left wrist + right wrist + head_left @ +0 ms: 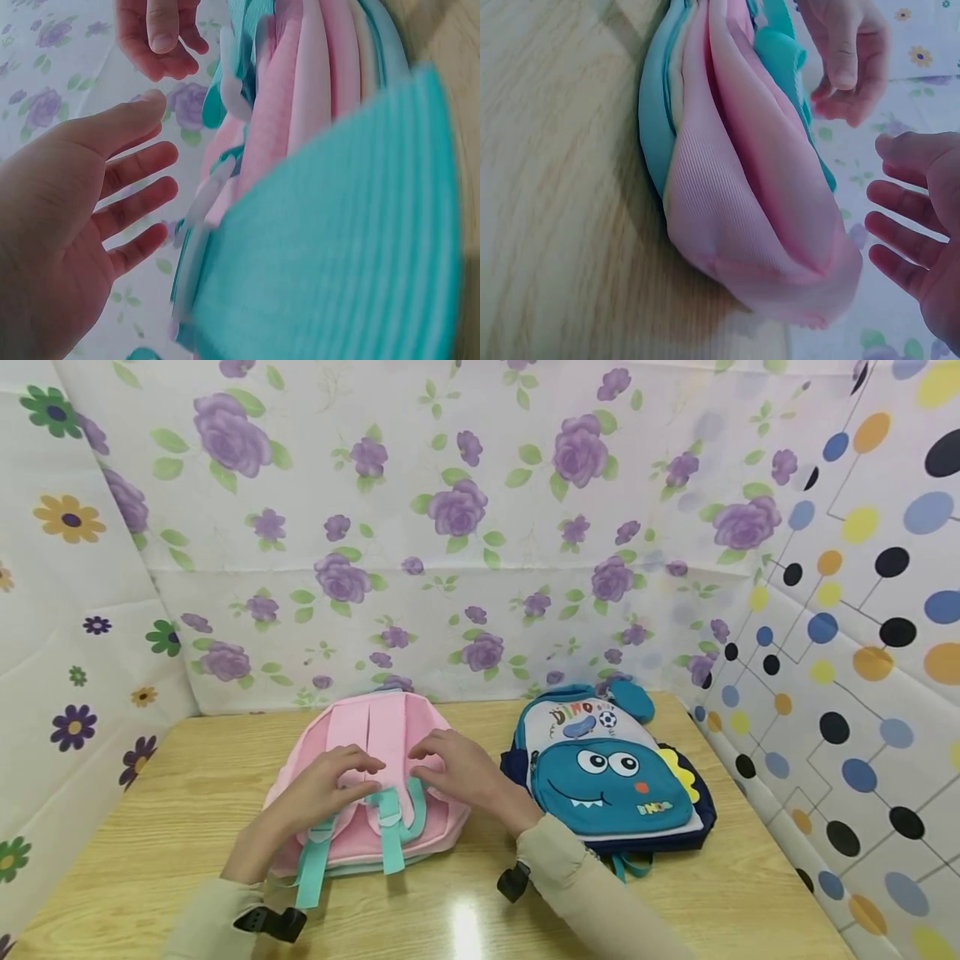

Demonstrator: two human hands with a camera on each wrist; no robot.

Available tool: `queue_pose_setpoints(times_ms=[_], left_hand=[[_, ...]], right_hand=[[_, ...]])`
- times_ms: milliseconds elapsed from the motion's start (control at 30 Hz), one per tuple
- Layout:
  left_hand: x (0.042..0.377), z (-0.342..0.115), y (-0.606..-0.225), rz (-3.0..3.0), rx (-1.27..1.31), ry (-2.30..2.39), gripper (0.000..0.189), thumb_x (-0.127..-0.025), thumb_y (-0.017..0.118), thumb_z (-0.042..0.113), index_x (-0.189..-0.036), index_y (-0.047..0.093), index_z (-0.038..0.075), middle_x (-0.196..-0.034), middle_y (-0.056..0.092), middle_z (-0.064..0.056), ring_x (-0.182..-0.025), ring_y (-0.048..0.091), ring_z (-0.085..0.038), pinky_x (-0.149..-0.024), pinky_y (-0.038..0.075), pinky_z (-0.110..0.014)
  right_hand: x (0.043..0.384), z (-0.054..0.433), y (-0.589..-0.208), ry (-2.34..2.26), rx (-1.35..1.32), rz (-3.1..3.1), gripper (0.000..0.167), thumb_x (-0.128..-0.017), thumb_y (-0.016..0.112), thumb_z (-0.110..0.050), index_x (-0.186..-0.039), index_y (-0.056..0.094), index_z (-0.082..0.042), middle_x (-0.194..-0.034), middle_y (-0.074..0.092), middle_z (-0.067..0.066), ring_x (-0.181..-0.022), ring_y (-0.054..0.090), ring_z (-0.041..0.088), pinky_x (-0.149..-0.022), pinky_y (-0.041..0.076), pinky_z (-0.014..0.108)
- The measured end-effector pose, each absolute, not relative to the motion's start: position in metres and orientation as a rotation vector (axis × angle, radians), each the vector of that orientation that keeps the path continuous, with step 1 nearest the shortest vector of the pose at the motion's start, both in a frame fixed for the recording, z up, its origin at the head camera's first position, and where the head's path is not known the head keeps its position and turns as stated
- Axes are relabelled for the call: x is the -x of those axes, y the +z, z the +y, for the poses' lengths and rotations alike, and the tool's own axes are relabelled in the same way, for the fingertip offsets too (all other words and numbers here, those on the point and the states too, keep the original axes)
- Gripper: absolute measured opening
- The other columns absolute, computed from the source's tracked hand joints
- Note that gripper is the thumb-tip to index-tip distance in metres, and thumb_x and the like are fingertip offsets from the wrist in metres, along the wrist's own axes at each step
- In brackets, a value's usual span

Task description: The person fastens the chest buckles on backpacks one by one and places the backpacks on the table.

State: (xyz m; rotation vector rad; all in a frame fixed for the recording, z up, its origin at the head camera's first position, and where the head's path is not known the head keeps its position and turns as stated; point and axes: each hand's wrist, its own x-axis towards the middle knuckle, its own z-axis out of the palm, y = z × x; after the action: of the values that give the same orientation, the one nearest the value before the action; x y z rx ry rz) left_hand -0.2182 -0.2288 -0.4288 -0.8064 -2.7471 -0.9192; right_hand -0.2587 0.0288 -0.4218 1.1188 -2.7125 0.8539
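A pink backpack (442,827) lies on the table with its back panel and shoulder straps facing up. Teal webbing (392,843) hangs from the strap buckles toward the table's front. My left hand (326,785) hovers over the left strap, fingers relaxed and slightly bent, holding nothing. Above the right strap is my right hand (468,768), its fingers also loosely bent and holding nothing. Both wrist views show a gap between the hands and the pink fabric (720,187). In the left wrist view, a teal strap (352,240) fills the near foreground.
A blue and white dinosaur backpack (615,785) lies face up to the right, close to my right forearm. The wooden table (150,827) meets a flowered cloth backdrop (420,610) behind, with patterned cloth on both sides.
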Motion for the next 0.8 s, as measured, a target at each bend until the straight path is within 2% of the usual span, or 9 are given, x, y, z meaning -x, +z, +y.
queue_pose_setpoints(times_ms=[467,800], left_hand=[[0.223,-0.202,-0.424,-2.689,0.841,-0.891,0.027,-0.092,0.072,0.024,-0.117,0.071,0.015,-0.108,0.069,-0.002,-0.104,0.064,-0.023,-0.089,0.051,-0.045],[0.223,-0.186,-0.426,-2.703,0.802,-0.877,0.028,-0.093,0.071,0.025,-0.118,0.07,0.013,-0.111,0.067,-0.001,-0.108,0.06,-0.024,-0.094,0.047,-0.048]], right_hand=[[0.267,0.073,-0.428,0.965,-1.021,-2.672,0.026,-0.096,0.067,-0.03,-0.117,0.07,-0.013,-0.11,0.066,-0.001,-0.106,0.063,0.021,-0.093,0.052,0.036],[0.268,0.104,-0.428,0.88,-0.985,-2.615,0.023,-0.094,0.07,-0.028,-0.115,0.07,-0.017,-0.108,0.068,-0.003,-0.102,0.063,0.016,-0.09,0.054,0.035]])
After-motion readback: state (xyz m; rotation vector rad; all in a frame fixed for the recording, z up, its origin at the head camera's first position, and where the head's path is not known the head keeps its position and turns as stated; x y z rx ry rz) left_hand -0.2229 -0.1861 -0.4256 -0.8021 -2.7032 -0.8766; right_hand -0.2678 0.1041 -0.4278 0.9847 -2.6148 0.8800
